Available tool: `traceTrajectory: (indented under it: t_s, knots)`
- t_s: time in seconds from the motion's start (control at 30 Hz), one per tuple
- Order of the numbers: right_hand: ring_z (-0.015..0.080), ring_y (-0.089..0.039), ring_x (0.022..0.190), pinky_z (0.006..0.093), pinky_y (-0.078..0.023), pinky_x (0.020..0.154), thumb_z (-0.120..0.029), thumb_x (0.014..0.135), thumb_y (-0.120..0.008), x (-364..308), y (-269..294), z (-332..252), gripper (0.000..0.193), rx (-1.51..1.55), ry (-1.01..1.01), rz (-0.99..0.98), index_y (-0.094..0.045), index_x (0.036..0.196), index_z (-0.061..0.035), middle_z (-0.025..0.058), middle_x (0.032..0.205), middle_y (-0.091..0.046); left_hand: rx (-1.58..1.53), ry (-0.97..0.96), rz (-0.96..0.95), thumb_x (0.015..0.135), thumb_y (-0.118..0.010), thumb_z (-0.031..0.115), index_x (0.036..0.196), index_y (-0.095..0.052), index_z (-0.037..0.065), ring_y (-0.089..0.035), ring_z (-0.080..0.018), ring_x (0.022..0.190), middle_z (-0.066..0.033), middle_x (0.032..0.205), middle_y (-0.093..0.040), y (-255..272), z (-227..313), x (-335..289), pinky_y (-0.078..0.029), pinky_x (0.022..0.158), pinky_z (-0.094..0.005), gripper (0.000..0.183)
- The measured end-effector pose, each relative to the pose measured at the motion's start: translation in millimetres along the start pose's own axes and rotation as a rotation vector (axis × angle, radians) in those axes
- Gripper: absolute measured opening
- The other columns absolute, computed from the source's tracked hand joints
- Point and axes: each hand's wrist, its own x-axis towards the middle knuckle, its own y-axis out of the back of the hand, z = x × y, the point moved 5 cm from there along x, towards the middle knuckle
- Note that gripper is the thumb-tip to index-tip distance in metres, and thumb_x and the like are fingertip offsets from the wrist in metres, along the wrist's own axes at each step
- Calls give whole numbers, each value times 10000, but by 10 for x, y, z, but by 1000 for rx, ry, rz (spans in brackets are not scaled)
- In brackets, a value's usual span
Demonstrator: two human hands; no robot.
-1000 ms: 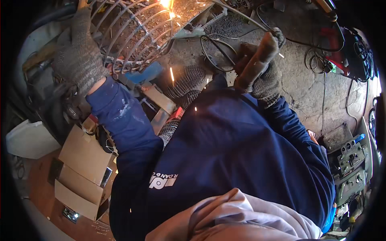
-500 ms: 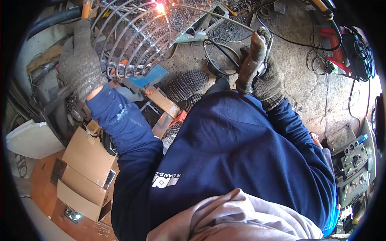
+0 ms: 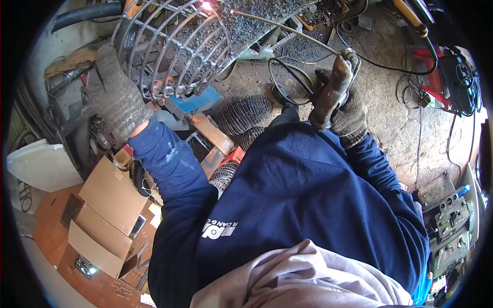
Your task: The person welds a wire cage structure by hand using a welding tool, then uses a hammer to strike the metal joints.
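My right hand [image 3: 351, 119], in a grey knitted glove, is closed round a worn, wrapped electrode holder [image 3: 328, 95]. A long welding rod [image 3: 287, 30] runs from its jaws up and left, its tip glowing faintly. A little apart from that tip, a small spot glows pinkish red on a cage of curved metal bars [image 3: 179, 46]. My left hand [image 3: 120, 97], gloved alike, is beside the cage's left side with fingers stretched out. Whether its fingertips touch a bar, I cannot tell.
Under the cage is a gritty metal table [image 3: 246, 38]. Below it lie a blue metal piece [image 3: 197, 101] and dark wire coils [image 3: 244, 112]. A red-and-black machine [image 3: 454, 82] with cables stands right. Cardboard boxes [image 3: 115, 197] sit lower left, a grey machine [image 3: 452, 220] lower right.
The bright glow on the cage has shrunk and dimmed, and the rod tip is farther from it. My left hand has drawn back a little. The view has shifted slightly.
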Motion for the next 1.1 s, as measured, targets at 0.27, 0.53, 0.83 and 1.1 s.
traceTrajectory:
  t_s: [0.27,0.53,0.83,1.1]
  knots:
    - [130,-553,932,298,-483,818,-253,842,-733,85,-46,-135,588,-12,6,62,-458,1320,-51,29,1109,-547,-28,-205,130,886,-585,516,876,-692,13,-594,-286,669,-144,750,-650,56,139,-19,-439,628,-390,515]
    - [148,-527,1058,302,-472,892,-213,879,-691,165,-133,-156,633,243,-136,55,-347,1400,-109,63,1249,-511,-54,18,104,828,-642,553,811,-697,1,-587,-260,622,-132,712,-644,85,136,-39,-434,590,-390,555]
    - [148,-522,1084,315,-481,898,-221,926,-635,168,-33,389,539,480,-181,172,-366,1380,-116,53,1247,-508,-36,19,123,819,-631,605,754,-694,17,-566,-242,591,-108,639,-610,48,119,-6,-406,564,-393,595]
    - [141,-527,1051,302,-470,901,-195,942,-607,271,-273,-103,505,798,-275,187,-362,1375,-114,50,1214,-514,-56,21,147,822,-628,602,749,-696,29,-580,-250,608,-102,643,-620,47,86,-27,-418,584,-398,582]
